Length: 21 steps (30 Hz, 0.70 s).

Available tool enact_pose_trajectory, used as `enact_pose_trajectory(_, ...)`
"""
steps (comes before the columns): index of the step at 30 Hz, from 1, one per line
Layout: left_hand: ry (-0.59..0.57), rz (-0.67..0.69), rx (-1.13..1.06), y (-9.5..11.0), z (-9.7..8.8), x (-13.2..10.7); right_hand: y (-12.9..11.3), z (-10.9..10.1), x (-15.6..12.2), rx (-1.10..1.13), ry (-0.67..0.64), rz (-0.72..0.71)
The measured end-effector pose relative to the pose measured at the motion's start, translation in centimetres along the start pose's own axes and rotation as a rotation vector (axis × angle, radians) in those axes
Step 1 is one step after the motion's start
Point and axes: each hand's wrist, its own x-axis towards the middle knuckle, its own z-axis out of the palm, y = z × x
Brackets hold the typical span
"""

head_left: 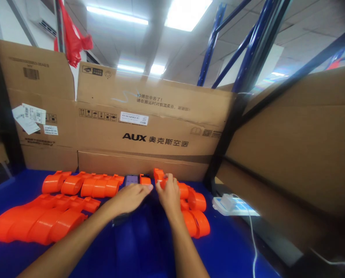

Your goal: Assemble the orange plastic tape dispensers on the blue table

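Both my hands reach forward over a blue table (137,247). My left hand (130,197) lies palm down with fingers stretched toward a dark phone-like device (131,180) and a small orange part (145,179). My right hand (169,193) is closed around an orange plastic part (158,174), held just above the table. Right of that hand lies a cluster of orange curved parts (196,210). Rows of the same orange parts (82,184) lie to the left, with a nearer row (36,222) in front.
Cardboard boxes (149,131) wall off the back of the table; another cardboard panel (294,154) stands on the right. A white power strip (229,204) with a cable lies at the right. Blue rack posts (213,42) rise behind.
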Motion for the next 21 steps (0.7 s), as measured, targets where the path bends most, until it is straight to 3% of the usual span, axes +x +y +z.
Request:
enact_pose_trajectory(4,0.189,0.028,-0.152,-0.8,-0.7,-0.5,-0.9,-0.7,0.2,0.108,0.137,-0.048)
enact_pose_trajectory(7,0.289,0.016,-0.306,-2.0,-0.6,-0.4,-2.0,-1.1,-0.3,0.196,0.151,-0.147)
enact_pose_trajectory(13,0.294,-0.015,-0.590,-2.3,-0.3,-0.6,-4.6,-1.6,-2.0,0.523,-0.061,-0.542)
enact_pose_trajectory(16,0.307,-0.037,-0.718,-1.8,-0.7,-0.9,-5.5,-1.9,-2.5,0.571,-0.137,-0.577)
enact_pose_trajectory(21,0.506,-0.071,-0.794,-2.5,-1.9,-0.6,-5.8,-1.9,-2.9,0.692,-0.230,-0.530)
